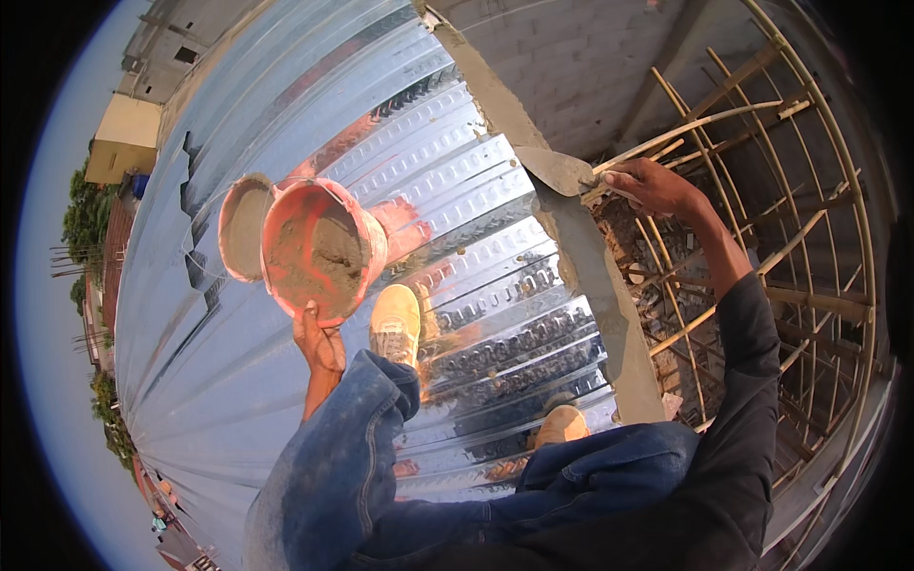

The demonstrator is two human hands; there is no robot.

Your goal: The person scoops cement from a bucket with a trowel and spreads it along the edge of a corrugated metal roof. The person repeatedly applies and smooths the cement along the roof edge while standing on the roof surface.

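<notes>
My left hand [321, 344] grips the near rim of an orange-red bucket [373, 238], which is tilted so that its mouth faces me. Grey wet mortar [333, 246] lies inside it. In my right hand [652, 187] is the handle of a trowel [557, 171], its blade resting on or just over the top of a mortar-covered wall [595, 262]. Whether the blade touches the mortar I cannot tell. Just left of the first bucket stands a second bucket [246, 226], filled with mortar.
Shiny corrugated metal sheeting [495, 324] lies under my shoes [394, 319] and meets the wall. Beyond the wall the ground drops away to rubble, with bamboo scaffolding [695, 143] on the right. Trees [88, 214] and buildings [124, 133] stand far left.
</notes>
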